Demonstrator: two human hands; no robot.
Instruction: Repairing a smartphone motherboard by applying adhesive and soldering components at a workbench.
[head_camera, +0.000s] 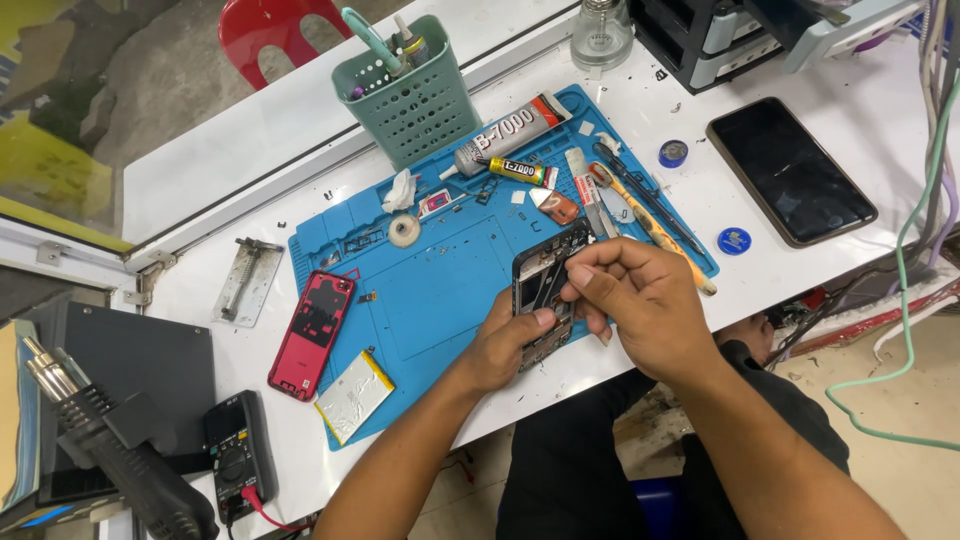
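An opened phone frame (540, 275), dark with bare internals, is held upright over the blue work mat (440, 285). My left hand (505, 340) grips its lower edge from below, thumb on its face. My right hand (640, 295) is curled over the frame's right side, fingertips pinched at its upper middle; whether a small tool or part is in them is hidden. A red phone back cover (312, 333) and a silver battery (354, 396) lie at the mat's left end.
On the mat's far side lie glue tubes (505, 135), a tape roll (404, 230), tweezers and pry tools (640, 205). A green tool basket (410, 95), a dark phone (790, 170), a multimeter (238, 455) and a hot-air gun (110, 450) surround it.
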